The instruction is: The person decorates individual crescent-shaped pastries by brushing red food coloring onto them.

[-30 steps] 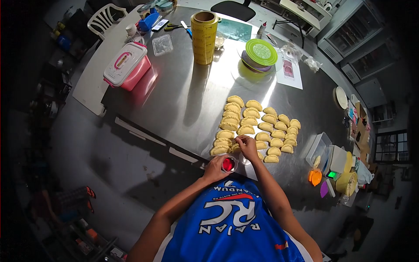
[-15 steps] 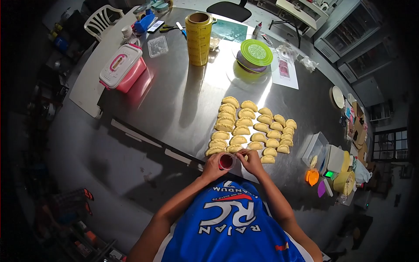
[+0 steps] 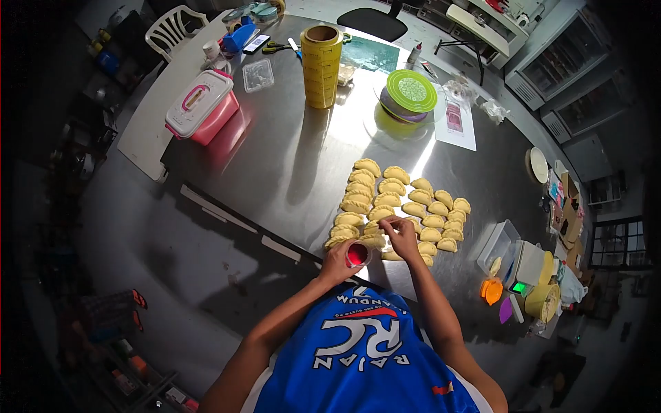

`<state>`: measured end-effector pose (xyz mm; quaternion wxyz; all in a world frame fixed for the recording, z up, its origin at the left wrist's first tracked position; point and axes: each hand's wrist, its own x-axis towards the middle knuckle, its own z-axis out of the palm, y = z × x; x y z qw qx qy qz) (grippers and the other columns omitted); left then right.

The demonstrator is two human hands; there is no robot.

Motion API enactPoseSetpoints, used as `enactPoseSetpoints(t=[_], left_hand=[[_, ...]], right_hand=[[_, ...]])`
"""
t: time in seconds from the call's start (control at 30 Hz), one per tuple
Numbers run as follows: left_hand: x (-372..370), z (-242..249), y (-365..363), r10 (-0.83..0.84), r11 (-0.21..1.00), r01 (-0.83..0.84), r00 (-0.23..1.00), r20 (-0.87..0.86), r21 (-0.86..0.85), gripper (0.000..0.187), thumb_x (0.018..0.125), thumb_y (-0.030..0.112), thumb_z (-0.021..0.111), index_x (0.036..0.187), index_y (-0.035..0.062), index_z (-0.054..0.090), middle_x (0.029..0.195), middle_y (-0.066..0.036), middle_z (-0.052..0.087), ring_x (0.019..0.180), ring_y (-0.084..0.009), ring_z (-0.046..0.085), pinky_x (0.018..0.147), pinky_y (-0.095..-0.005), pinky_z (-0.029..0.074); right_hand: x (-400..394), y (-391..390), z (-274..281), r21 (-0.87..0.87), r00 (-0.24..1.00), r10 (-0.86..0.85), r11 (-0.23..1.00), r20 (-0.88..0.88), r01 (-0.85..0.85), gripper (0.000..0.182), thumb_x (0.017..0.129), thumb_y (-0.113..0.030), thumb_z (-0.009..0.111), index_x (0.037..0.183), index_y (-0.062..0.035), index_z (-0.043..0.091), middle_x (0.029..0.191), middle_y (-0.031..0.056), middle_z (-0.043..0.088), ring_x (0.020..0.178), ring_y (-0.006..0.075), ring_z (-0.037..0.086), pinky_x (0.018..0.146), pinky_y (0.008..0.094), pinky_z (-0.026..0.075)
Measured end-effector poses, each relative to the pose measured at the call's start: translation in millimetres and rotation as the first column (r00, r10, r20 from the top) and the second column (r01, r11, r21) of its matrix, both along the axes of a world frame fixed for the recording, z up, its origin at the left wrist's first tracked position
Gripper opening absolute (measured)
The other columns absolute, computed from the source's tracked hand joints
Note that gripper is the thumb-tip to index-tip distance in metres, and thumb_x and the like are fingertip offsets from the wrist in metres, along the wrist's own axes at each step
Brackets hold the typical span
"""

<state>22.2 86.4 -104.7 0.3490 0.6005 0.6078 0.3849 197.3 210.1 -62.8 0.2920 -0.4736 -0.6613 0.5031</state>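
Observation:
My left hand is wrapped round a small clear cup with red liquid in it, at the table's near edge. Just beyond and to the right, my right hand is closed in a pinch over the crimped half-moon pastries. Whatever its fingertips hold is too small to make out. The pale yellow pastries lie in several columns on the steel table, and my right hand hides a few of them.
A pink box with a white lid stands at the left. A yellow roll of wrap stands upright at the back, with a green-lidded container to its right. A clear tub, a scale and an orange container sit at the right.
My right hand has moved from beside the cup's rim forward over the pastries. My left hand still holds the cup in about the same place. The view has shifted slightly.

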Motion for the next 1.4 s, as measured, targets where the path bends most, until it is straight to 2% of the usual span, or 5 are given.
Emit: enactPoseSetpoints(t=[0.43,0.8,1.0,1.23,1.4], left_hand=[[3,-7,0,0.045,0.999,-0.045,0.999,0.005,0.004,0.066,0.063,0.018,0.083,0.12,0.0017,0.053,0.11,-0.017,0.063,0.102,-0.0328,0.063,0.088,-0.04,0.05],[7,-6,10,0.049,0.998,-0.05,0.999,-0.013,-0.035,0.066,0.064,0.019,0.084,0.12,0.002,0.053,0.11,-0.017,0.064,0.103,-0.0322,0.063,0.088,-0.0398,0.05],[10,7,22,0.034,0.999,-0.034,0.999,-0.006,-0.005,0.067,0.063,0.02,0.085,0.12,0.0018,0.054,0.109,-0.016,0.065,0.103,-0.0312,0.063,0.088,-0.0387,0.051],[8,5,24,0.065,0.998,-0.066,0.997,-0.036,-0.009,0.068,0.063,0.022,0.085,0.12,0.0018,0.054,0.11,-0.016,0.065,0.104,-0.031,0.063,0.089,-0.0384,0.051],[7,-1,22,0.084,0.996,-0.085,0.995,-0.053,-0.011,0.067,0.063,0.021,0.085,0.12,0.0026,0.054,0.11,-0.017,0.065,0.103,-0.0323,0.063,0.089,-0.0395,0.05]], right_hand=[[-30,22,-46,0.112,0.967,0.056,0.99,0.25,-0.087,0.023,0.09,-0.017,0.063,0.091,0.005,0.07,0.079,0.0145,0.071,0.07,0.0185,0.068,0.067,0.0298,0.051],[7,-3,7,0.041,0.99,0.114,0.992,0.085,-0.118,0.02,0.088,-0.017,0.066,0.089,0.003,0.071,0.08,0.0141,0.071,0.067,0.017,0.067,0.059,0.0298,0.047],[12,-19,20,0.137,0.902,0.228,0.946,0.366,-0.295,0.014,0.086,-0.009,0.064,0.083,0.0031,0.07,0.081,0.0159,0.07,0.071,0.0264,0.068,0.065,0.0314,0.05],[21,0,16,-0.015,0.998,0.009,1.0,0.057,-0.008,0.021,0.088,-0.017,0.066,0.088,0.0033,0.072,0.081,0.0118,0.072,0.07,0.016,0.067,0.065,0.0295,0.05],[9,23,15,0.197,0.995,-0.016,0.98,0.094,-0.002,0.019,0.087,-0.015,0.067,0.088,0.0029,0.072,0.082,0.0137,0.072,0.07,0.0189,0.068,0.064,0.0305,0.052]])
